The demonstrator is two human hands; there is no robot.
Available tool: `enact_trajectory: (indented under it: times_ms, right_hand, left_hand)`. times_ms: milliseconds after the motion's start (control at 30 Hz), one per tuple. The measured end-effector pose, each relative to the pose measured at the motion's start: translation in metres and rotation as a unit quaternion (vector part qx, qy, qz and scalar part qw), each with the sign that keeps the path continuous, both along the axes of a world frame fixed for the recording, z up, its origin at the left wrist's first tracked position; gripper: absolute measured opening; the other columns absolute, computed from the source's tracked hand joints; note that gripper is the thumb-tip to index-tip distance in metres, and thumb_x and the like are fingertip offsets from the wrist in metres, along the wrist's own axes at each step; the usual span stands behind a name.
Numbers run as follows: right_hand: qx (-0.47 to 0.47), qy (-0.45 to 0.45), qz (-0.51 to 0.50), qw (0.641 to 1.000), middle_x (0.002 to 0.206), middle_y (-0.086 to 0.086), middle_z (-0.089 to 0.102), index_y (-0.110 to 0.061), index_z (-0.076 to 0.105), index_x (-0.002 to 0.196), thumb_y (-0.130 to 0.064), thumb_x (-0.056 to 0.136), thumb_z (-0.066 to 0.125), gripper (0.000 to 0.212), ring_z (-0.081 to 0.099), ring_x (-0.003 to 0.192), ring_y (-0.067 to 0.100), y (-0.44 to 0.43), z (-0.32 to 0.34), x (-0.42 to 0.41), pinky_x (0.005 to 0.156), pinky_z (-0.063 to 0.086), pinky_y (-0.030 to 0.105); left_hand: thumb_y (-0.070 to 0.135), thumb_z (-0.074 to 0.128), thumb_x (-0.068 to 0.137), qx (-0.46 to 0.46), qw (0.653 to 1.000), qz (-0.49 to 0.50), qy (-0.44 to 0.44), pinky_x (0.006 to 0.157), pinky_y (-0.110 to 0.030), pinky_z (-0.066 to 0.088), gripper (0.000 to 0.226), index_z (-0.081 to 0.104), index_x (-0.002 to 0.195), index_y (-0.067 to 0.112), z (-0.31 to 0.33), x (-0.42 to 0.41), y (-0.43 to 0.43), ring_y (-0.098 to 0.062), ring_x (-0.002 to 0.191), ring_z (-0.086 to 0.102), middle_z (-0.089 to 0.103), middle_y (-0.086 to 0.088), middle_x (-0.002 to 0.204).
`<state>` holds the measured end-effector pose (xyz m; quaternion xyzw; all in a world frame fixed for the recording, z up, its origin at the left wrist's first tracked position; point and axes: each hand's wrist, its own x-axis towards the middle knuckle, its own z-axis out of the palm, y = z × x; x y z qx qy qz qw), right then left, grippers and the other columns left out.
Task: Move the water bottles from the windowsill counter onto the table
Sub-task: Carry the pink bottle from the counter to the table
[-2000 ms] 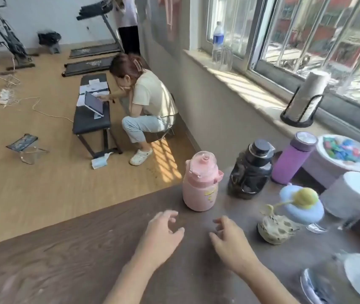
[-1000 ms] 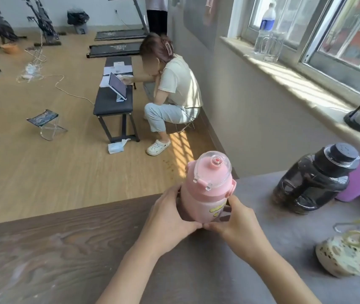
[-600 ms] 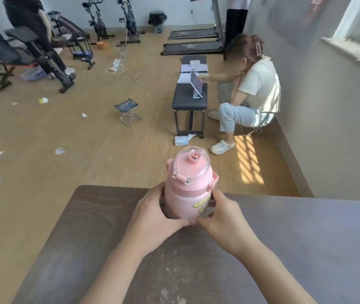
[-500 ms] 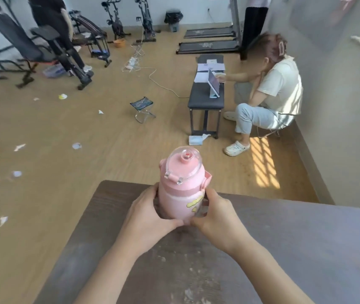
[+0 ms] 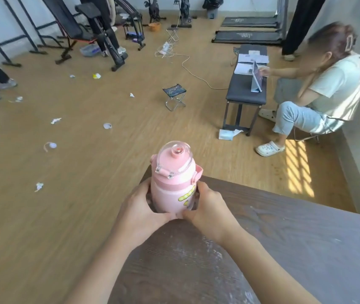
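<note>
A: Bottle (image 5: 173, 185), pink, upright, clear domed lid on top with a spout in the middle. Both hands are clamped round its lower body: left hand (image 5: 140, 212) on its left side, right hand (image 5: 207, 210) on its right, thumbs meeting in front at the base.

B: Is it standing on anything?

A: Hard to tell. Its base is hidden behind the thumbs, so I cannot say whether it touches the dark wooden surface (image 5: 284, 249) or hangs just above it. It sits at the far corner of that surface, close to the edge, with the floor (image 5: 65, 163) beyond.

B: So which step is this?

A: I judge it to be the carry, or the start of the set-down. The windowsill is not in view, and no other bottles show here, so more trips are likely left.

B: What does the next move need?

A: Keep it level, lower it straight onto the surface away from the edge, then open both hands sideways without nudging it.

B: Anything nearby?

A: A person seated (image 5: 319, 88) well off at a padded bench (image 5: 243, 93), a small folding stool (image 5: 174, 96), and paper scraps on the floor.
</note>
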<state>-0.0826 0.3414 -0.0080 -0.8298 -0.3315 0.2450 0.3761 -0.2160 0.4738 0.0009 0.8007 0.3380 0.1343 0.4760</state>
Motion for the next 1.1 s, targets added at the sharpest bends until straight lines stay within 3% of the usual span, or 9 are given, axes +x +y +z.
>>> enact_trajectory:
  times_ms: [167, 400, 467, 567, 667, 733, 900, 1000, 1100]
  right_hand:
    - [-0.011, -0.009, 0.001, 1.000, 0.100, 0.000, 0.070, -0.020, 0.052, 0.107, -0.026, 0.071, 0.083, 0.048, 0.065, 0.091, 0.024, 0.004, -0.007, -0.004, 0.071, 0.053, 0.034]
    - [-0.007, -0.018, 0.000, 1.000, 0.105, 0.000, 0.064, -0.012, 0.052, 0.120, -0.022, 0.074, 0.082, 0.056, 0.059, 0.093, 0.022, 0.005, -0.010, -0.004, 0.071, 0.047, 0.031]
    - [-0.004, -0.014, 0.005, 1.000, 0.112, 0.002, 0.062, -0.010, 0.050, 0.127, -0.020, 0.076, 0.082, 0.061, 0.057, 0.098, 0.020, 0.005, -0.011, -0.004, 0.074, 0.043, 0.028]
    - [0.006, 0.011, 0.005, 1.000, 0.128, 0.003, 0.059, -0.014, 0.047, 0.136, -0.017, 0.078, 0.081, 0.068, 0.057, 0.115, 0.021, -0.002, -0.011, -0.003, 0.088, 0.048, 0.030]
    - [0.001, 0.024, -0.008, 1.000, 0.135, 0.001, 0.054, -0.018, 0.042, 0.143, -0.020, 0.083, 0.079, 0.071, 0.056, 0.123, 0.020, -0.026, -0.009, -0.001, 0.100, 0.048, 0.035]
    - [-0.012, 0.017, -0.015, 1.000, 0.126, 0.000, 0.057, -0.019, 0.044, 0.141, -0.023, 0.086, 0.077, 0.064, 0.059, 0.113, 0.017, -0.051, -0.010, 0.003, 0.097, 0.050, 0.032]
    - [-0.026, 0.003, -0.034, 0.999, 0.105, -0.009, 0.060, -0.023, 0.057, 0.122, -0.026, 0.089, 0.074, 0.037, 0.061, 0.098, 0.009, -0.136, -0.005, 0.017, 0.089, 0.052, 0.027]
    - [-0.034, -0.004, -0.063, 0.997, 0.100, -0.011, 0.061, -0.022, 0.063, 0.114, -0.027, 0.088, 0.075, 0.029, 0.062, 0.092, 0.007, -0.197, -0.002, 0.026, 0.085, 0.051, 0.020]
    - [-0.045, -0.013, -0.127, 0.991, 0.092, -0.011, 0.065, -0.025, 0.065, 0.102, -0.025, 0.086, 0.077, 0.020, 0.064, 0.087, 0.007, -0.264, 0.000, 0.035, 0.077, 0.047, 0.011]
  left_hand:
    - [0.040, 0.098, 0.045, -0.020, 1.000, 0.003, 0.002, 0.070, -0.013, 0.058, 0.066, 0.066, 0.102, 0.046, -0.010, -0.003, 0.004, 0.007, 0.088, 0.077, 0.079, 0.034, 0.099]
    - [0.019, 0.104, 0.057, -0.024, 1.000, 0.009, 0.017, 0.070, -0.009, 0.057, 0.072, 0.066, 0.115, 0.038, -0.023, -0.001, 0.007, 0.010, 0.092, 0.077, 0.080, 0.028, 0.104]
    - [0.014, 0.103, 0.061, -0.019, 1.000, 0.010, 0.019, 0.070, -0.007, 0.055, 0.073, 0.064, 0.118, 0.036, -0.021, -0.001, 0.005, 0.013, 0.092, 0.075, 0.081, 0.022, 0.103]
    - [0.018, 0.100, 0.066, 0.028, 0.999, 0.007, 0.040, 0.070, -0.006, 0.051, 0.066, 0.059, 0.112, 0.044, -0.019, -0.004, -0.003, 0.016, 0.091, 0.071, 0.075, 0.037, 0.100]
    - [0.028, 0.097, 0.068, 0.057, 0.987, 0.081, 0.124, 0.080, -0.033, 0.057, 0.069, 0.058, 0.124, 0.037, -0.025, -0.013, -0.019, -0.010, 0.093, 0.072, 0.070, 0.021, 0.096]
    - [0.034, 0.095, 0.071, 0.087, 0.974, 0.103, 0.181, 0.084, -0.040, 0.056, 0.062, 0.062, 0.123, 0.029, -0.025, -0.019, -0.036, -0.019, 0.097, 0.069, 0.069, 0.015, 0.093]
    - [0.035, 0.089, 0.080, 0.084, 0.978, -0.004, 0.191, 0.072, -0.033, 0.056, 0.022, 0.069, 0.090, 0.039, -0.025, -0.012, -0.100, -0.001, 0.066, 0.063, 0.075, 0.017, 0.077]
    - [0.034, 0.088, 0.080, 0.082, 0.977, -0.079, 0.181, 0.071, -0.031, 0.058, 0.021, 0.070, 0.088, 0.042, -0.021, 0.017, -0.147, -0.003, 0.064, 0.062, 0.069, 0.035, 0.092]
    - [0.036, 0.086, 0.082, 0.090, 0.972, -0.141, 0.163, 0.071, -0.027, 0.058, 0.019, 0.071, 0.092, 0.042, -0.018, 0.055, -0.199, -0.004, 0.066, 0.064, 0.070, 0.032, 0.093]
